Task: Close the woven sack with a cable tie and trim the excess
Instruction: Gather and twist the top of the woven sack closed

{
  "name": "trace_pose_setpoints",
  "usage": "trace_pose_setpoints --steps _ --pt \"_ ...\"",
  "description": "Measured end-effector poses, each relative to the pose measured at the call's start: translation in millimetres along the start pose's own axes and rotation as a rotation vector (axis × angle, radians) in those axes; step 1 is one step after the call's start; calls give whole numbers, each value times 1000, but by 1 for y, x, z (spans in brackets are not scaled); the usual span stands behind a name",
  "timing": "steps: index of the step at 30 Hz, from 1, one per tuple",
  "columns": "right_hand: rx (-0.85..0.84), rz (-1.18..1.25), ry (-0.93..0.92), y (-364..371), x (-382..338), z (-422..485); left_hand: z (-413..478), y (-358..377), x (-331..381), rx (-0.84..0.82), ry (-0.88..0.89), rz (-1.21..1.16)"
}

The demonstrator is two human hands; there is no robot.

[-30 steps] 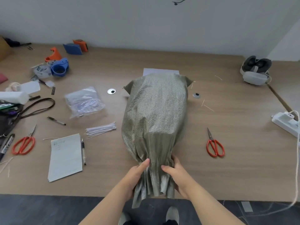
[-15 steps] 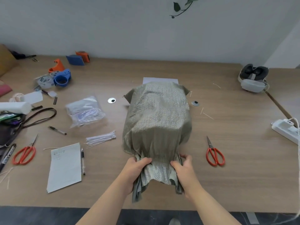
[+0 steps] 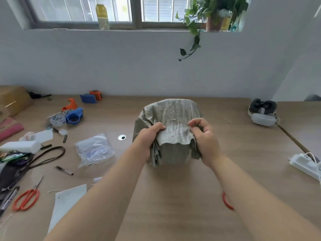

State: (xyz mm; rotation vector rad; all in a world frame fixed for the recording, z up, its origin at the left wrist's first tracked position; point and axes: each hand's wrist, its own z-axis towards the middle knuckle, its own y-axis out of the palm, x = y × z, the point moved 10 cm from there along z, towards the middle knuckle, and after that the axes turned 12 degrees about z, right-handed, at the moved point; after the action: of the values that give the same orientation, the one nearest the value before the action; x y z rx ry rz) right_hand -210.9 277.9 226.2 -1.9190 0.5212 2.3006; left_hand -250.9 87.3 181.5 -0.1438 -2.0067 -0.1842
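The grey-green woven sack [image 3: 171, 115] stands upright in the middle of the wooden table [image 3: 173, 197], its loose mouth folded over toward me. My left hand [image 3: 147, 138] grips the bunched fabric on the mouth's left side. My right hand [image 3: 204, 134] pinches the fabric on the right side. A bundle of white cable ties [image 3: 97, 180] shows only as a sliver beside my left forearm. Red-handled scissors [image 3: 226, 201] lie on the table right of me, mostly hidden by my right forearm.
A second pair of orange scissors [image 3: 26, 199] lies at the near left by a white paper sheet [image 3: 66, 202]. A clear plastic bag [image 3: 93, 150], pen [image 3: 64, 170], tape dispensers [image 3: 73, 115] and a dark pouch [image 3: 12, 169] crowd the left. A headset [image 3: 263, 113] and power strip [image 3: 304, 163] sit right.
The sack went from lying flat with its mouth toward me to standing upright. Both hands moved up and away with the gathered mouth. The camera tilted up, showing the window.
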Motion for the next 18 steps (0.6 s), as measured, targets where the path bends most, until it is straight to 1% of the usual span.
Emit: trace_pose_setpoints --steps 4,10,15,18 --pt "-20 -48 -29 15 -44 49 10 10 64 -3 62 21" --pt "-43 -1 39 27 -86 89 5 24 135 -117 102 43" --pt "-114 39 98 30 -108 102 11 22 154 -180 38 107" --pt "-76 36 125 25 -105 101 5 23 148 -200 -11 152"
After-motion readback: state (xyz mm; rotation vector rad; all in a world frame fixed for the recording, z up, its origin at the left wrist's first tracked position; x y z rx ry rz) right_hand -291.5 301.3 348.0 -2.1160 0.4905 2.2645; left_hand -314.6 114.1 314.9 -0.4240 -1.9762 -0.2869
